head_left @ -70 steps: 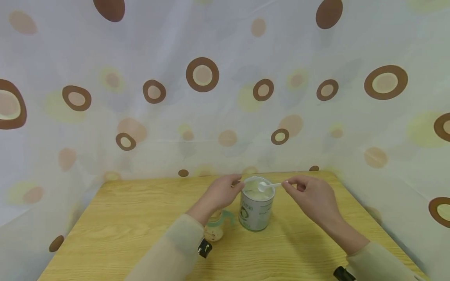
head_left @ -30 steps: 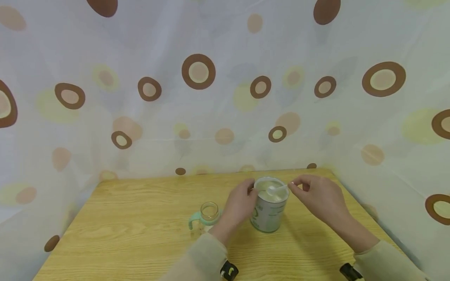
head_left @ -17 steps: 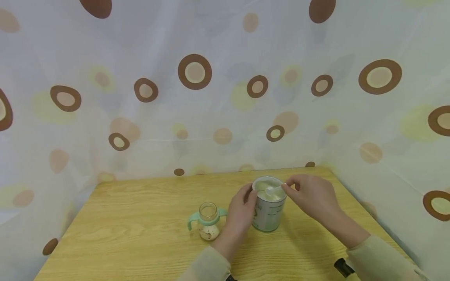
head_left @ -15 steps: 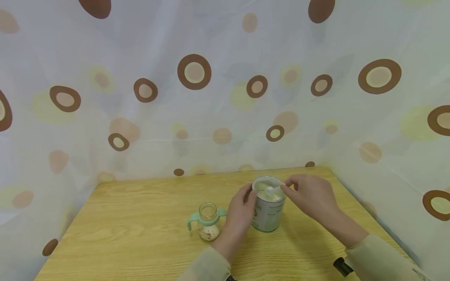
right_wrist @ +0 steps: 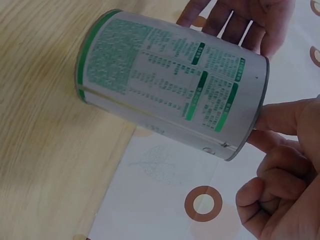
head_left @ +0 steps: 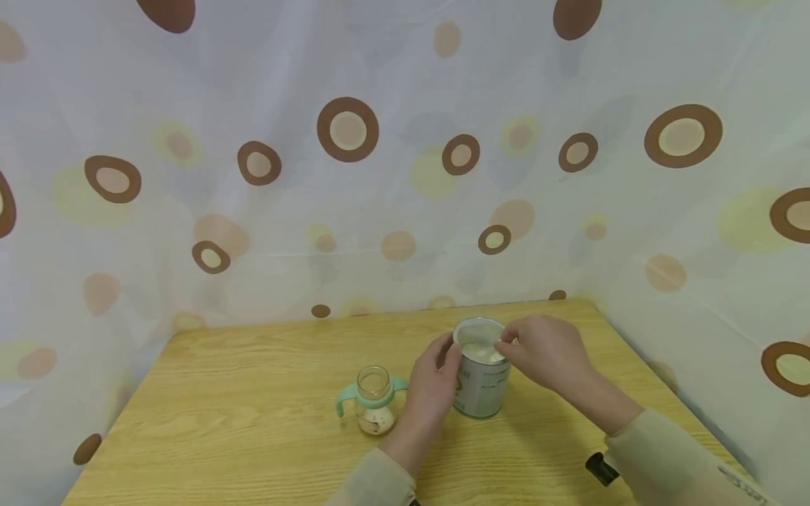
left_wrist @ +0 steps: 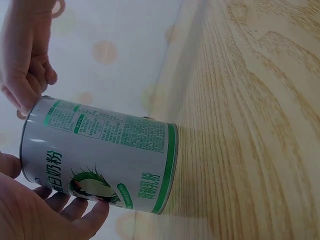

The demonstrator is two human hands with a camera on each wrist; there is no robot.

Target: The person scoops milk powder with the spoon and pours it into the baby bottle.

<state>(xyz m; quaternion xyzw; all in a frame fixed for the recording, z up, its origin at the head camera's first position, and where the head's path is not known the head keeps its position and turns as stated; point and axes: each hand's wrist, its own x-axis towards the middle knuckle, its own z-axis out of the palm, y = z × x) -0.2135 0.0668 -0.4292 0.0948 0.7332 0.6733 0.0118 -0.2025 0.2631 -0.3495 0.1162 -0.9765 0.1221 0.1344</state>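
Can (head_left: pixel 481 391), right of centre in the lower half of the head view, stands on the table (head_left: pixel 253 393) with its mouth up and its long axis upright. What your coming move seems to turn on is the way past its rim: your right hand (head_left: pixel 549 349) comes in from the right, and the pale powder (head_left: pixel 470 349) lies inside, down and to the left of your fingertips. What looks like a white scoop (head_left: pixel 486 351) sits there, just beside them; your right hand is the nearer one to it.

Your right thumb and finger are together, pinched as if on the scoop's handle — but they cover it, so you cannot read which way its long axis points. In the right wrist view they reach over the rim at the right of the frame.

Your left hand (head_left: pixel 433 378) is clamped on the can from the left, thumb up by the rim, fingers curled round the wall, as the lower left of the left wrist view shows.

The bottle (head_left: pixel 376 403) with its green handles stands upright left of your left wrist — well apart from your right fingers, with the can and your left hand between.
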